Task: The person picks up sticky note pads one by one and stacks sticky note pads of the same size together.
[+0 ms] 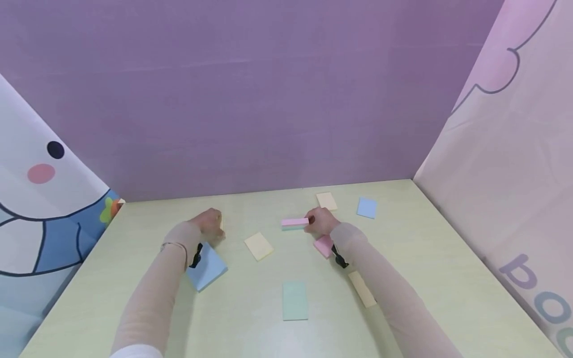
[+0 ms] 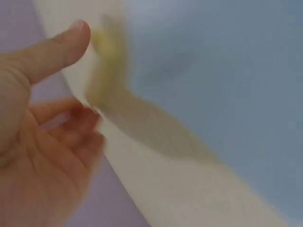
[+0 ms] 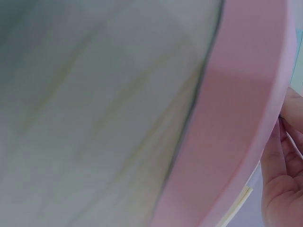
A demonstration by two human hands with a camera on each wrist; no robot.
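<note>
My left hand [image 1: 208,223] pinches a small pale yellow sticky-note pad [image 1: 221,222], which stands on edge at the fingertips. In the left wrist view the pad is a blurred yellow strip [image 2: 111,52] between thumb and fingers. Under the left wrist lies a large blue pad [image 1: 209,268], partly covered by the arm. My right hand [image 1: 321,221] pinches the right end of a narrow pink strip with green below it, seemingly stacked note pads [image 1: 294,223]. Beneath the right wrist sits a pink pad [image 1: 323,245], filling much of the right wrist view.
Between the hands lies a cream pad [image 1: 258,246]. Nearer me is a green pad [image 1: 295,301], with a tan oblong pad [image 1: 361,288] beside the right forearm. Behind the right hand are another cream pad [image 1: 327,201] and a small blue one [image 1: 367,208]. Fabric walls [image 1: 268,99] border the table.
</note>
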